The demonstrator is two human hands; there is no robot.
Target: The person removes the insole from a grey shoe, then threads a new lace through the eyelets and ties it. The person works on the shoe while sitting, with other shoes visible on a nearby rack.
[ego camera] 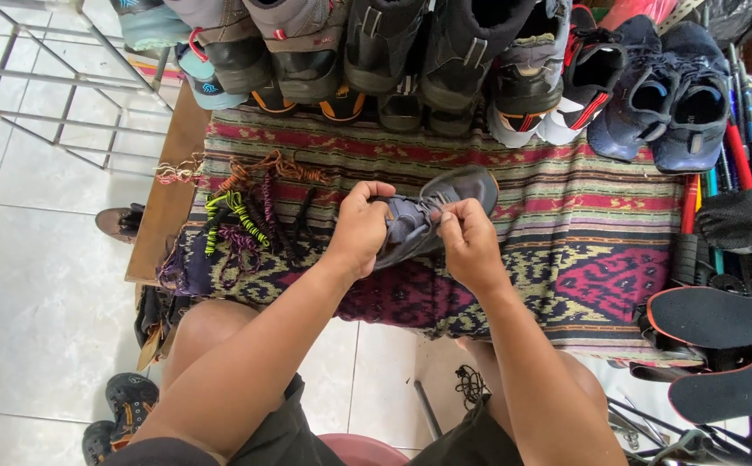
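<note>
A grey shoe (445, 197) lies tilted on a patterned woven cloth (583, 224) that covers a low table. My left hand (360, 226) grips the shoe's heel end. My right hand (469, 240) pinches the shoe's grey lace near the tongue. Both hands are closed on the shoe, close together, above the table's front edge. To the left of my left hand lie several loose laces (238, 211) in yellow-black, purple, orange and black.
A row of shoes (410, 60) lines the back of the table, with a pair of blue shoes (669, 99) at the right. Black insoles (721, 315) and coloured poles (739, 147) lie at the right. A metal rack (56, 78) stands on the white tiled floor at the left.
</note>
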